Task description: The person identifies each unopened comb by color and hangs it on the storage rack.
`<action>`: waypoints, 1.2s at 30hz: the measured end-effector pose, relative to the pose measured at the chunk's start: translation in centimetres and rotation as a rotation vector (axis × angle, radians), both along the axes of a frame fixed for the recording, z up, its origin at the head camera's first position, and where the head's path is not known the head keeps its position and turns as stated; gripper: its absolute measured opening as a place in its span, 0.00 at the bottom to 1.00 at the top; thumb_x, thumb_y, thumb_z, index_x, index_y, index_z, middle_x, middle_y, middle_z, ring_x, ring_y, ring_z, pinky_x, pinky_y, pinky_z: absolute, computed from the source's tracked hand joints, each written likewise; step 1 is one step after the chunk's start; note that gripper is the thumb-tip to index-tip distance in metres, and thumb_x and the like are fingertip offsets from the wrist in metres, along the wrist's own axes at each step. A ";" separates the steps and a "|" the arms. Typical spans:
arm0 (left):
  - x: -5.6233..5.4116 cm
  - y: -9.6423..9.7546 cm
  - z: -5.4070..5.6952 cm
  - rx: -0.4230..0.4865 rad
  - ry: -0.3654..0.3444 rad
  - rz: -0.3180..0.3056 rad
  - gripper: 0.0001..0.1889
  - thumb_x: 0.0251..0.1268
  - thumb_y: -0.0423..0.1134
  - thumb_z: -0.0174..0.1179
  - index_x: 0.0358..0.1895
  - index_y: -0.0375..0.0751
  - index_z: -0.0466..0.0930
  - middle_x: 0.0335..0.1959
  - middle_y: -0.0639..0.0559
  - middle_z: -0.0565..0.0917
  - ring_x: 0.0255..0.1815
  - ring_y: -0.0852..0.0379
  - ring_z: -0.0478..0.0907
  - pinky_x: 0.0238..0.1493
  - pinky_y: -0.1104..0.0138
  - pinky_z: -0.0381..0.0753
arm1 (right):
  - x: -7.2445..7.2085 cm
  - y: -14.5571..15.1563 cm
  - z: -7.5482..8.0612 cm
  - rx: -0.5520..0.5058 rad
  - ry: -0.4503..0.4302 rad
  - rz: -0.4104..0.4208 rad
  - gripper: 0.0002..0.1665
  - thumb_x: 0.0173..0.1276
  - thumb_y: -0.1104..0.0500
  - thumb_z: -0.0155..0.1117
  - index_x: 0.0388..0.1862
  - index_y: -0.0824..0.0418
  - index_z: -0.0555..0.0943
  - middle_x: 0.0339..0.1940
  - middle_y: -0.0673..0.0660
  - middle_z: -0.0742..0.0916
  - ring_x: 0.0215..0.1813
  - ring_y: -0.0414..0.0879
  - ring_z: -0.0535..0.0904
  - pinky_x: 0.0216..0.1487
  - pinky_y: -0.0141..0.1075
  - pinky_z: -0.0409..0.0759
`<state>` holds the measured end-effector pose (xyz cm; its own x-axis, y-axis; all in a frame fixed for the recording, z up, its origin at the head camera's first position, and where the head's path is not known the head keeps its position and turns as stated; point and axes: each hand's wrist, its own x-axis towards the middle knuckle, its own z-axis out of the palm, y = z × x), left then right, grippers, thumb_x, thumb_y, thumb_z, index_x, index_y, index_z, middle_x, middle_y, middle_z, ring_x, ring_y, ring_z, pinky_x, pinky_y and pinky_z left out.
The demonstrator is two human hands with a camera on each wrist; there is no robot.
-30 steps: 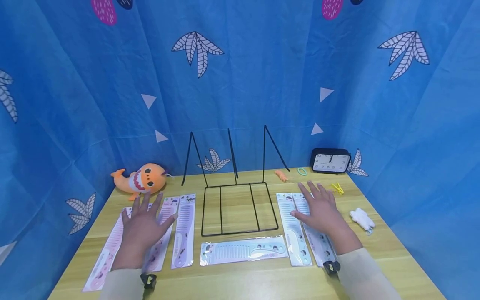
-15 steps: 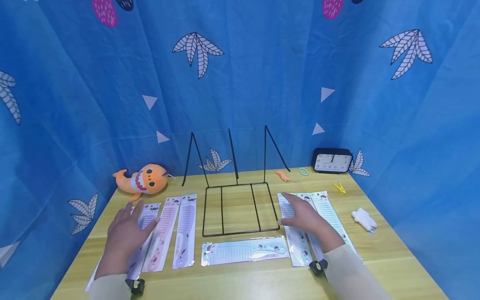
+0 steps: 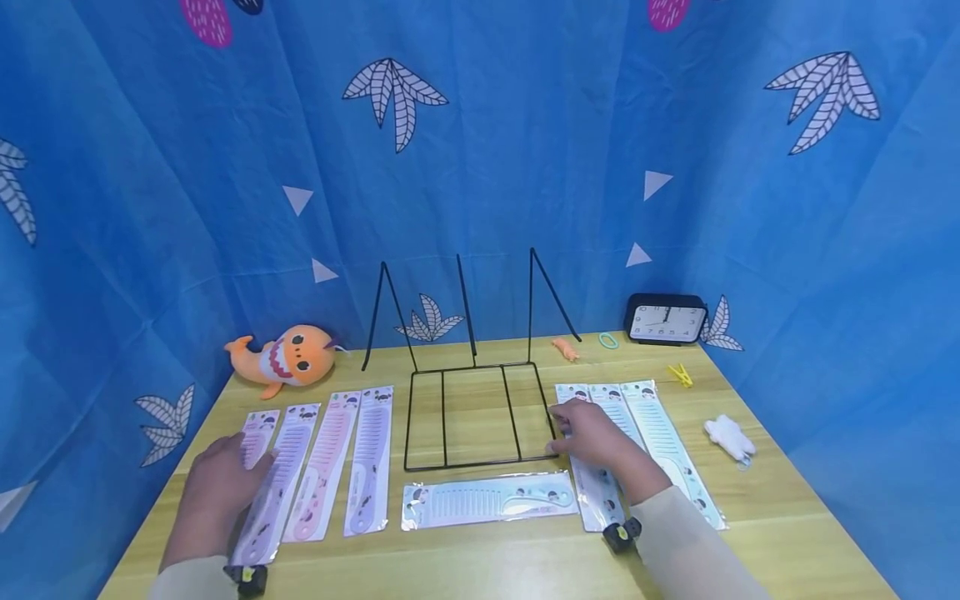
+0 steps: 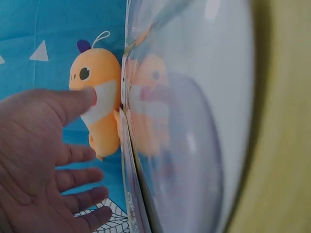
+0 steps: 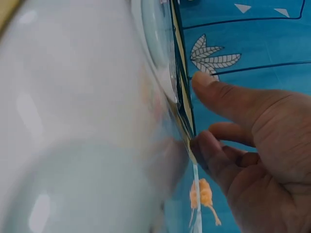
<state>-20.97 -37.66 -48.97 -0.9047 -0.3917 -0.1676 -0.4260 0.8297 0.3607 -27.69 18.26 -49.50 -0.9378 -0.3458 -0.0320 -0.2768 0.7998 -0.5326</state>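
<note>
My left hand (image 3: 219, 492) hovers low over the leftmost packaged pink comb (image 3: 257, 437), partly covering it. A packaged purple comb (image 3: 277, 487) lies just right of that hand. In the left wrist view the thumb and fingers of the left hand (image 4: 39, 160) are spread loosely, with nothing between them. My right hand (image 3: 596, 437) is at the right side of the black wire rack (image 3: 480, 463), thumb and fingertips apart beside its corner. Under this hand is a packaged light-blue comb (image 3: 594, 496). The right wrist view shows the right hand (image 5: 257, 141) with fingers slightly bent.
More packaged combs lie around the rack: a pink one (image 3: 322, 471), a purple one (image 3: 370, 462), a blue one set crosswise (image 3: 487, 500) and a green one (image 3: 671, 450). An orange shark plush (image 3: 292, 358), a clock (image 3: 665, 320), a yellow clip (image 3: 681, 375) and a white plush (image 3: 729, 437) stand around.
Both hands have moved left and lower. The left hand has come off the purple and pink combs to the leftmost one; the right hand has gone from the right-hand combs to the rack's edge.
</note>
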 end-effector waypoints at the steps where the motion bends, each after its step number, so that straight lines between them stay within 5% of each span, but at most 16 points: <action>1: 0.1 -0.1 0.0 0.002 -0.004 0.016 0.49 0.82 0.59 0.58 0.84 0.21 0.51 0.77 0.17 0.61 0.73 0.18 0.62 0.76 0.25 0.66 | 0.0 -0.1 0.0 0.002 -0.001 0.005 0.41 0.64 0.56 0.85 0.73 0.70 0.80 0.42 0.55 0.85 0.47 0.47 0.78 0.52 0.47 0.82; 8: 0.8 -0.4 0.2 0.013 -0.073 0.130 0.41 0.80 0.53 0.60 0.72 0.12 0.65 0.54 0.20 0.75 0.51 0.29 0.74 0.58 0.35 0.81 | 0.0 -0.4 -0.3 0.021 -0.005 0.015 0.39 0.63 0.56 0.86 0.70 0.68 0.83 0.47 0.54 0.88 0.51 0.46 0.81 0.62 0.52 0.87; 18: 1.2 -0.1 0.7 -0.014 -0.165 0.182 0.35 0.80 0.49 0.61 0.60 0.09 0.71 0.50 0.20 0.72 0.49 0.31 0.73 0.52 0.43 0.83 | -0.2 -0.5 -0.4 0.046 -0.012 0.012 0.44 0.60 0.52 0.88 0.71 0.69 0.82 0.51 0.56 0.89 0.55 0.50 0.85 0.66 0.54 0.87; 22: 1.2 -0.3 0.6 0.009 -0.152 0.187 0.33 0.79 0.47 0.62 0.60 0.10 0.70 0.49 0.21 0.72 0.48 0.31 0.73 0.50 0.44 0.83 | -0.2 -0.6 -0.4 0.049 -0.012 0.017 0.41 0.60 0.53 0.88 0.68 0.68 0.84 0.44 0.54 0.85 0.48 0.47 0.81 0.57 0.49 0.87; 26: 1.1 -0.9 0.4 0.054 -0.133 0.199 0.35 0.77 0.46 0.64 0.63 0.11 0.68 0.47 0.22 0.76 0.47 0.32 0.75 0.48 0.45 0.82 | -0.2 -0.6 -0.6 0.055 -0.009 0.033 0.24 0.61 0.53 0.88 0.48 0.65 0.86 0.35 0.53 0.79 0.39 0.46 0.73 0.41 0.41 0.76; 29: 0.8 -1.4 0.2 0.078 -0.154 0.208 0.36 0.76 0.46 0.64 0.66 0.11 0.65 0.49 0.21 0.77 0.48 0.32 0.75 0.49 0.44 0.83 | -0.3 -0.6 -0.7 0.061 -0.010 0.037 0.21 0.62 0.53 0.87 0.40 0.61 0.83 0.33 0.53 0.77 0.38 0.46 0.72 0.38 0.40 0.72; 36: 0.6 -2.0 -0.1 0.208 -0.167 0.293 0.40 0.78 0.42 0.62 0.78 0.17 0.55 0.61 0.20 0.68 0.57 0.29 0.71 0.53 0.44 0.84 | -0.2 -0.6 -0.7 0.052 -0.027 0.005 0.40 0.60 0.53 0.88 0.68 0.67 0.84 0.43 0.54 0.84 0.46 0.46 0.77 0.55 0.49 0.85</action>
<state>-20.33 -39.66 -49.11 -0.7129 -0.5717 -0.4060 -0.7012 0.5807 0.4136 -27.91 17.68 -50.16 -0.9345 -0.3480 -0.0752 -0.2672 0.8251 -0.4978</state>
